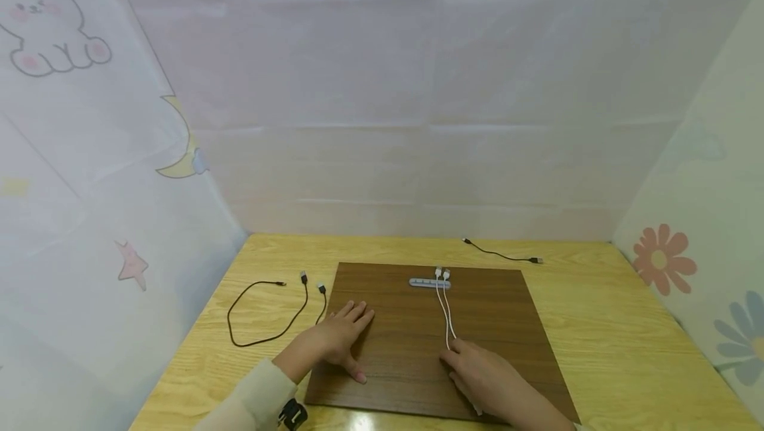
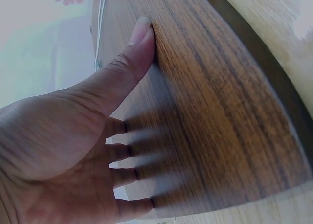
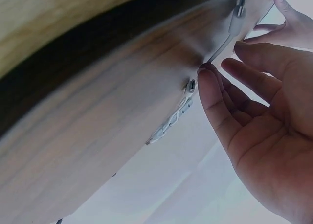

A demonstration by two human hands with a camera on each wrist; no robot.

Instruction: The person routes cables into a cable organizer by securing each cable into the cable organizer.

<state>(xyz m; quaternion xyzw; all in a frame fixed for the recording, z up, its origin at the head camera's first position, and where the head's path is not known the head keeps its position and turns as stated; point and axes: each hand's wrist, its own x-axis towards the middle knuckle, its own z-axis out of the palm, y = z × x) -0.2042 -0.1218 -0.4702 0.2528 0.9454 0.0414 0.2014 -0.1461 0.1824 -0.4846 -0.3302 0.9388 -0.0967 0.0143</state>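
A dark wood-grain board (image 1: 406,325) lies on the table. Near its far edge sits a pale grey-blue cable holder (image 1: 422,282) with several slots. Two white USB cables (image 1: 445,311) run side by side from its right end towards me, their plugs just beyond it. My left hand (image 1: 340,335) rests on the board's left side, fingers straight and spread, with the thumb (image 2: 129,53) apart. With thumb and fingertips, my right hand (image 1: 486,378) pinches a white cable near its small connector (image 3: 236,21), over the board's near right part.
Left of the board, a long black cable (image 1: 229,315) lies looped on the wooden table (image 1: 197,378). Another black cable's plug (image 1: 321,288) shows beside it, partly hidden by my left hand. A short black cable (image 1: 501,255) lies behind the board. Printed fabric walls (image 1: 382,152) enclose the table.
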